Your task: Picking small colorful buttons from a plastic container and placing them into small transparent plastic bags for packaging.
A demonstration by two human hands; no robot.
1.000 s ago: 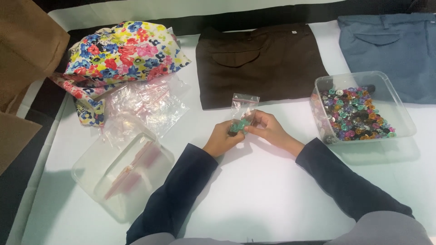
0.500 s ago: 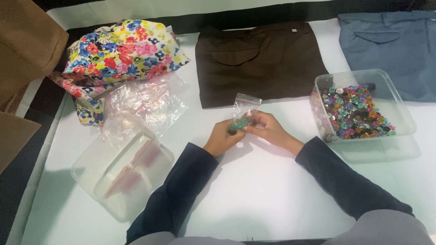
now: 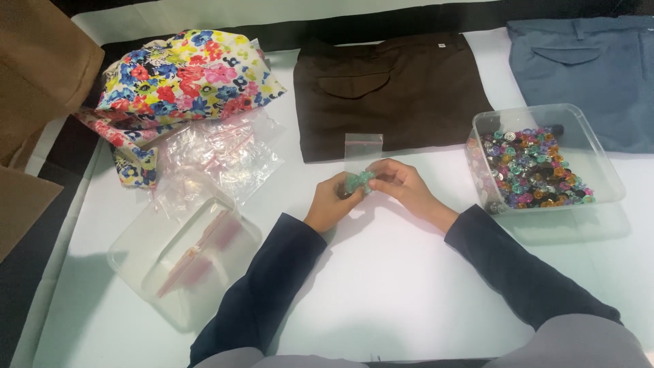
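My left hand (image 3: 332,201) and my right hand (image 3: 402,184) meet over the white table (image 3: 381,293), both pinching a small clear zip bag (image 3: 362,151) that stands upright between them. Green pieces (image 3: 359,181) sit in the bag's lower part, at my fingertips. A clear plastic tub (image 3: 599,174) full of small colourful shiny pieces (image 3: 535,167) stands just right of my right hand.
A pile of empty clear zip bags (image 3: 221,150) lies at the left, beside a floral cloth (image 3: 184,71). A clear lidded box (image 3: 184,252) sits front left. Brown trousers (image 3: 392,85) and blue trousers (image 3: 586,61) lie at the back.
Both hands stay on the small bag; only small finger movements at the green pieces.
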